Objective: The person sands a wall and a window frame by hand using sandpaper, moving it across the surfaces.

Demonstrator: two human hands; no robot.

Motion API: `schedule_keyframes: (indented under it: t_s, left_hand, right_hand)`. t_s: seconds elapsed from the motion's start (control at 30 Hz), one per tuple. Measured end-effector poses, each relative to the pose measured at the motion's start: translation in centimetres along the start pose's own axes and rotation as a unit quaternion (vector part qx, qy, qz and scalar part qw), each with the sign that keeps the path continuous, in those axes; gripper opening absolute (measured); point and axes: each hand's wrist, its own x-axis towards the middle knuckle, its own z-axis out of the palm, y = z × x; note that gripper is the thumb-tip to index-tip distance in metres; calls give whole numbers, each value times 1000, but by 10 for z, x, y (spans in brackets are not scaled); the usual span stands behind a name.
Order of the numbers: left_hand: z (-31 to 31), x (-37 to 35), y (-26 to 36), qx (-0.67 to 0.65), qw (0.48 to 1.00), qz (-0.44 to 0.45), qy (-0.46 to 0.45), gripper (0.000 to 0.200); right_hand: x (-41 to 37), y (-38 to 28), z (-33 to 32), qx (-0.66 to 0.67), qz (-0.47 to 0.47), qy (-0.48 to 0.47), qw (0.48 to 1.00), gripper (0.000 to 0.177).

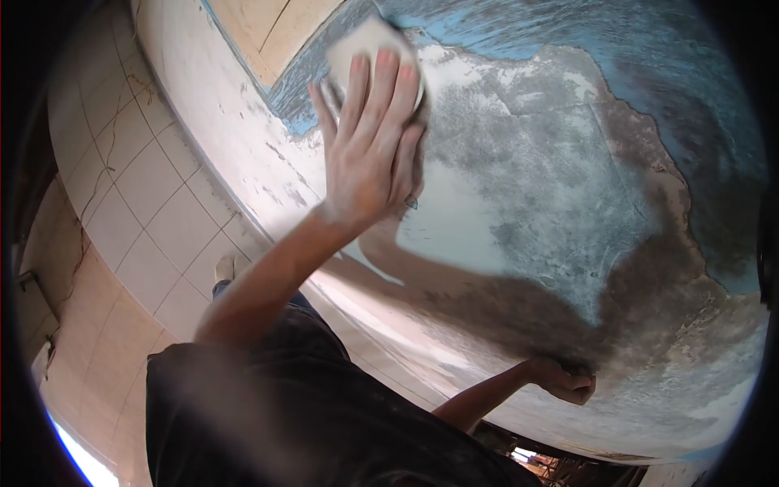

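Patchy surface [560,154]: one pad [365,38] under left hand [362,170], fingers [378,93] spread; right hand [565,381] seemingly fisted.

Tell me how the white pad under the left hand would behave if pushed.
The white pad would probably slide rather than tip, lying flat between the left hand and the wall. It looks fairly stiff: its exposed end shows no clear fold.

There are two grips, both bare hands of the person: one left grip [365,158], showing four fingers [380,91] and one thumb [405,158], and one right grip [568,383]. I count one pale pad [365,39], one wall [552,154], one dark shirt [268,398], one foot [225,268] and many floor tiles [148,183].
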Motion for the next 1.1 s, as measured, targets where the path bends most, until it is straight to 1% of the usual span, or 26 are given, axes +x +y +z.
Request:
schedule_keyframes:
  t_s: [0.07, 0.17, 0.3, 0.33, 0.43, 0.47, 0.57, 0.6, 0.67, 0.73, 0.8, 0.83, 0.87, 0.93, 1.0, 1.1]
  left_hand:
    - [-4, -39, 1, -25, 998, -27, -46, 48]
    - [-5, -59, -21, 29, 996, 29, -76, 48]
    - [-12, -8, -12, 28, 999, 10, -36, 51]
    - [-8, -9, -12, 31, 999, 12, -22, 51]
    - [-2, -49, -7, -10, 999, -30, -39, 51]
    - [-5, -61, -6, -23, 999, -18, -41, 51]
    - [-1, -70, -18, 9, 999, 0, -45, 50]
    - [-6, -57, -17, 8, 999, -6, -51, 50]
    - [-8, -26, -16, 18, 1000, -8, -15, 50]
    - [-2, -21, -16, 4, 1000, -7, 16, 51]
    - [2, -47, -15, -20, 1000, -15, -12, 52]
    - [2, -66, -15, -31, 999, -20, -27, 52]
    - [-4, -75, -13, -21, 998, -14, -54, 51]
    - [-2, -79, -17, -9, 998, -2, -62, 51]
    - [-8, -56, -15, 14, 998, 1, -68, 50]
    - [-7, -20, -9, 2, 1000, -6, -10, 50]
  right_hand:
    - [1, 4, -1, -8, -15, 1, 1000, 23]
    - [0, 3, -3, -3, -22, -2, 1000, 23]
    - [-1, -3, 1, 5, -6, -3, 1000, 24]
    - [-1, -3, 0, 5, -7, -8, 1000, 24]
    - [-1, 1, -2, 3, -20, -24, 1000, 25]
    - [0, 2, -4, -2, -31, -29, 999, 25]
    - [-2, 2, 0, 8, -39, -29, 999, 26]
    - [-1, 1, -1, 12, -38, -31, 999, 26]
    - [-2, 2, 0, 5, -45, -32, 998, 25]
    - [0, 1, -1, 1, -40, -33, 999, 25]
    - [-3, -2, 0, 7, -17, -33, 999, 25]
    - [-3, -2, 0, 4, -21, -32, 999, 25]
    - [-2, -1, -1, 1, -27, -33, 999, 25]
    - [-4, -1, 1, 6, -24, -33, 999, 25]
    - [-3, -3, 1, 18, -9, -34, 999, 25]
    - [-4, -7, 2, 7, 7, -33, 999, 25]
